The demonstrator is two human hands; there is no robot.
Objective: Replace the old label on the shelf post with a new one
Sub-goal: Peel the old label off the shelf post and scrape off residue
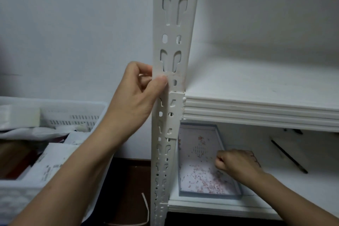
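**Old label [174, 76] half-lifted on the shelf post [172, 33]**

The label wraps the post just above the front left corner of the upper shelf [256, 82]. The left hand [135, 97] pinches its left edge between thumb and forefinger. The right hand [236, 161] is curled over a shallow tray [209, 197] at the left end of the lower shelf [293, 189]; I cannot tell whether it holds a scrap. Peeling looks to be the step in hand. Pull slowly and low along the post face, gripping close to the peel line, so the strip comes off whole.
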